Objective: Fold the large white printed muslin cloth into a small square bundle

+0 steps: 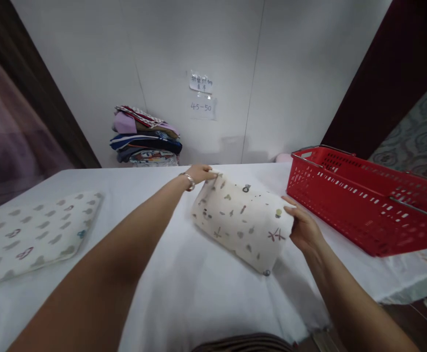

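Observation:
A cream cloth (235,220) printed with small motifs is stretched between my two hands, slightly raised and tilted over the white-covered table. My left hand (200,173) pinches its upper left corner; a bracelet circles that wrist. At the opposite upper corner, my right hand (301,225) grips the edge between thumb and fingers. The cloth looks folded, though its inner layers are hidden. To the left lies another pale cloth item (41,232), flat, with grey cloud-like shapes and a few red outlines.
A red plastic basket (360,215) with metal handles stands at the right. Folded clothes (145,139) are piled against the back wall. Paper signs (203,106), one reading 45-50, hang above the white tablecloth (184,283). Dark curtains frame both sides.

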A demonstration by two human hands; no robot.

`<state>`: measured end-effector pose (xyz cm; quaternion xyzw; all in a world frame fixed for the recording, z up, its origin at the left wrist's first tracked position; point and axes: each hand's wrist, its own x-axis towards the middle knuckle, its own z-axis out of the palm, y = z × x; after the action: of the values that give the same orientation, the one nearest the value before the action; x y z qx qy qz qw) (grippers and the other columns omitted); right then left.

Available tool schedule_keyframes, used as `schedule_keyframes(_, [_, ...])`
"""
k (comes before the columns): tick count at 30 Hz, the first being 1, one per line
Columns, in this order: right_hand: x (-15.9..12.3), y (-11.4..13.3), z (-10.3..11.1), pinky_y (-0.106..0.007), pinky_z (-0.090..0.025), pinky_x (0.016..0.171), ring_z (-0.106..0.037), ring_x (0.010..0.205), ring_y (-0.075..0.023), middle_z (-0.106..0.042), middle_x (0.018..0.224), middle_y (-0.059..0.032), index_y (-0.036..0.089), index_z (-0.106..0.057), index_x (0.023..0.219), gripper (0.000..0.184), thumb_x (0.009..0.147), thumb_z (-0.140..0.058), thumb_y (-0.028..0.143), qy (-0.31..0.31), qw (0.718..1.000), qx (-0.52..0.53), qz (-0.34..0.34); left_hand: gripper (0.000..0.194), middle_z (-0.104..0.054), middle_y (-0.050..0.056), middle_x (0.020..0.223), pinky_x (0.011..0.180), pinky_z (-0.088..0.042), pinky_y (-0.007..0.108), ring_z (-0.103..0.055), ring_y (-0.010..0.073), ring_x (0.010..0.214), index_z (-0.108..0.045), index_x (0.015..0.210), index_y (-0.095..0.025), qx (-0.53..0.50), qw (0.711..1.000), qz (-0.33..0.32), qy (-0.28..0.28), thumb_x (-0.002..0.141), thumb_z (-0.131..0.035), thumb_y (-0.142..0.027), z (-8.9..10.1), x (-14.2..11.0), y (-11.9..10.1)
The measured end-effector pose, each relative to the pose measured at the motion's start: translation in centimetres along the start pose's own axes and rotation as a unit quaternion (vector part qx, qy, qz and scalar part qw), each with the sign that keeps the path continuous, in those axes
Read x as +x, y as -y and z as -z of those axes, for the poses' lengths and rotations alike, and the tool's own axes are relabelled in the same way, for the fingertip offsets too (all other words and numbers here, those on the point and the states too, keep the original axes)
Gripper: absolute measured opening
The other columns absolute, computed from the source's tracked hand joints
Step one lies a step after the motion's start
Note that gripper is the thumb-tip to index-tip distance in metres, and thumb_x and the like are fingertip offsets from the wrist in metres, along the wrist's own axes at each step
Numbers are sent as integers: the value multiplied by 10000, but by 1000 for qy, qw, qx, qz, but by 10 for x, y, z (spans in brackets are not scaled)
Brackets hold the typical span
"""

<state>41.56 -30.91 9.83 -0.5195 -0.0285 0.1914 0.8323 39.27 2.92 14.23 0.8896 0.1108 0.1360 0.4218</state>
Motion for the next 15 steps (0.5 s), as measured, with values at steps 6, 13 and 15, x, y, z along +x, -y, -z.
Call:
schedule_keyframes(6, [55,-23,40,-243,-450,517,-589,580,-137,-674,748,20,239,-614,988,398,606,-627,127,-78,993,12,-82,290,-587,56,794,580,-362,252,-508,157,709,-573,796,-149,32,994,92,46,667,-608,-406,-83,54,21])
schedule_keyframes(13, [66,-36,57,-271,-467,563,-602,616,-154,-677,768,2,233,-606,998,391,620,-620,135,-81,990,6,-116,241,-515,29,647,564,-362,270,-513,166,666,-542,662,-143,40,993,100,52,722,-590,-372,-108,63,34])
schedule_keyframes(15, [65,-33,57,-275,-466,562,-604,625,-160,-677,789,-4,231,-605,1008,397,619,-632,156,-64,992,-6,-106,264,-532,26,666,571,-391,276,-523,160,656,-568,732,-133,22,994,87,55,780,-541,-391,-102,61,33])
